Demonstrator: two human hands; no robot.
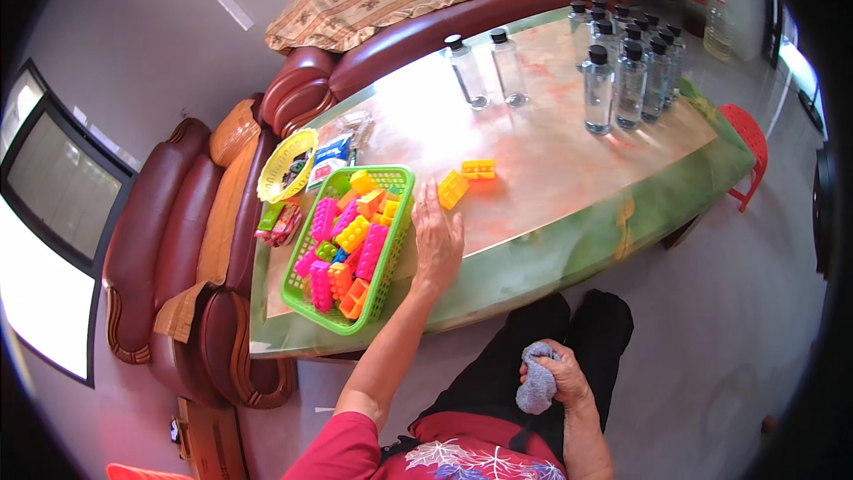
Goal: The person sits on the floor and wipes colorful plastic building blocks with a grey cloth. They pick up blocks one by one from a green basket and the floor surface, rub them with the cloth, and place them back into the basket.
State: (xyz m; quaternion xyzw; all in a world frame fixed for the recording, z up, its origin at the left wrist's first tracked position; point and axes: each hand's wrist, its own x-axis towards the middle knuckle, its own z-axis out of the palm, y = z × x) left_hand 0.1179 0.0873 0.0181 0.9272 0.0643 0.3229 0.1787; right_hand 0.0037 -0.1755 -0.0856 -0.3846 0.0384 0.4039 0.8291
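Observation:
My left hand [438,244] reaches over the table with its fingers stretched out. It lies just right of a green plastic basket [404,204], and its fingertips are close beside a yellow toy building block [452,189]; whether they touch cannot be made out. An orange-yellow block [478,170] sits a little farther right. Inside the basket are several blocks in pink, orange, yellow, green and blue, among them a pink block [371,252]. Over my lap, my right hand [569,375] is closed around a crumpled grey cloth [537,382].
Clear bottles with black caps [599,93] crowd the table's far right; two more bottles [509,71] stand apart at the back. A yellow bowl [289,164] and small packets [330,158] are behind the basket. Dark red sofas [160,231] border the table. A red stool [748,147] stands right.

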